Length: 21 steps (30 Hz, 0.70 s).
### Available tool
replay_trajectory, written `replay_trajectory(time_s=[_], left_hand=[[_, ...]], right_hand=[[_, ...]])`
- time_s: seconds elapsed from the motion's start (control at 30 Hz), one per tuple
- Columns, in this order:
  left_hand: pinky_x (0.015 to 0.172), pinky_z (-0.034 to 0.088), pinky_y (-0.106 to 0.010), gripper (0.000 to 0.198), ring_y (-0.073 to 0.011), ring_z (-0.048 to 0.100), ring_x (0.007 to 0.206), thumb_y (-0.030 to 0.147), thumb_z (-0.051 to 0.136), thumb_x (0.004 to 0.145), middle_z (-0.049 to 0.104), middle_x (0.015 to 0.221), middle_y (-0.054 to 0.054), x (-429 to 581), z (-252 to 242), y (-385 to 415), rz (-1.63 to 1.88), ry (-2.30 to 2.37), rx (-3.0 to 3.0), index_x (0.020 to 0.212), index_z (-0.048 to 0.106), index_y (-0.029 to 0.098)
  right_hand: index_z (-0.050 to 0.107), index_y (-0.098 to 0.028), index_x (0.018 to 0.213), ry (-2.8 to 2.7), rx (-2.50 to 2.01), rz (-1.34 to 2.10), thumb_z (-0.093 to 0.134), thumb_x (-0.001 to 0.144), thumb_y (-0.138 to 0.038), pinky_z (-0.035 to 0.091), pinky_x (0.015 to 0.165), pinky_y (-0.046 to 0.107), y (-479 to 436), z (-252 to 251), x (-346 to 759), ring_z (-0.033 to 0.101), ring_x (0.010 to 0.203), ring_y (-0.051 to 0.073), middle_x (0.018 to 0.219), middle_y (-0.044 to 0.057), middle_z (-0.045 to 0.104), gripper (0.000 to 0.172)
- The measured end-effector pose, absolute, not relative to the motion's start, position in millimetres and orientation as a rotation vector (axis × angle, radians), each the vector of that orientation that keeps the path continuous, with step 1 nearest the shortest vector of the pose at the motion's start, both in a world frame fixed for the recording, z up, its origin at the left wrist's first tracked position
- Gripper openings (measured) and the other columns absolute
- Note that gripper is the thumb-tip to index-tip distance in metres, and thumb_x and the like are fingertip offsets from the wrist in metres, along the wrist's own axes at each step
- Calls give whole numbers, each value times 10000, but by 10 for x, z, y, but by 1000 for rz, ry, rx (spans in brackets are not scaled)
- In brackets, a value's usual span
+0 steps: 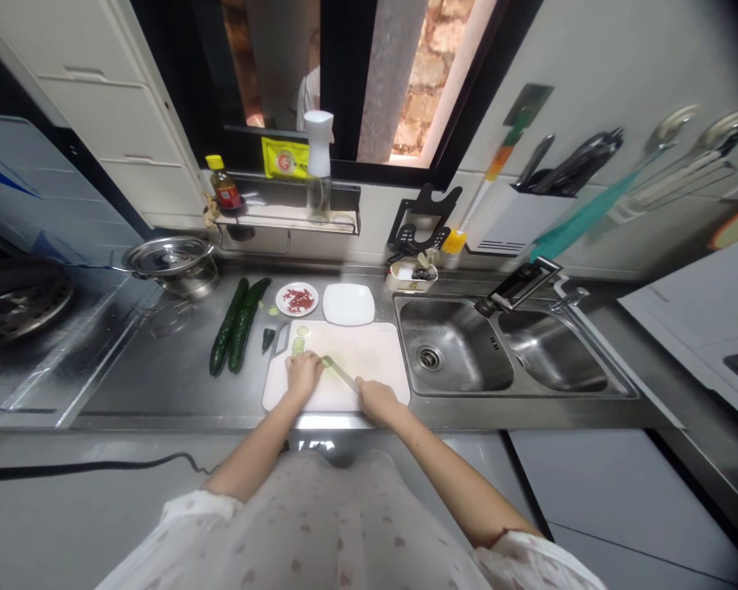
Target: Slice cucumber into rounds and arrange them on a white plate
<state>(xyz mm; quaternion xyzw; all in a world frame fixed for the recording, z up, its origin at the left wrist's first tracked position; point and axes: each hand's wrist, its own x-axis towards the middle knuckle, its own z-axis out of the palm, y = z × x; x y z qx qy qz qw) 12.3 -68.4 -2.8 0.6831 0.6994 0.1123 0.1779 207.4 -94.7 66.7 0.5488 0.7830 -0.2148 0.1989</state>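
My right hand (378,400) is wrapped round the handle of a knife (343,374), whose blade points up and left over a white cutting board (369,348). A green cucumber slice (327,361) lies at the blade's tip. My left hand (304,373) is closed on the board's left part, just left of the blade; what its fingers press on is too small to name. Behind it, several pale green slices (298,345) lie on the board. A dark green cucumber end (268,339) sits left of the board, near two whole cucumbers (241,326).
Behind the board are a small plate (280,300) of chopped red pieces and an empty white square plate (348,315). A double sink (461,381) with a faucet (517,287) is at right, a lidded steel pot (193,277) at left. Bottles stand on a rack (289,218).
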Motion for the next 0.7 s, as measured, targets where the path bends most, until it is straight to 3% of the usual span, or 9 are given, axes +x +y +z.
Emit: replay_trajectory(time_s=[0.7], left_hand=[[861,297,-413,295,-272,525,1012,333,443,920,648,1026,-117,135,-13,-693,314,1986,1955,901,711,211]], right_hand=[[495,-167,1186,2218,1518,-576,418,874,-144,461,689,309,-966,636,2087,659,919,249,992,155,674,322]])
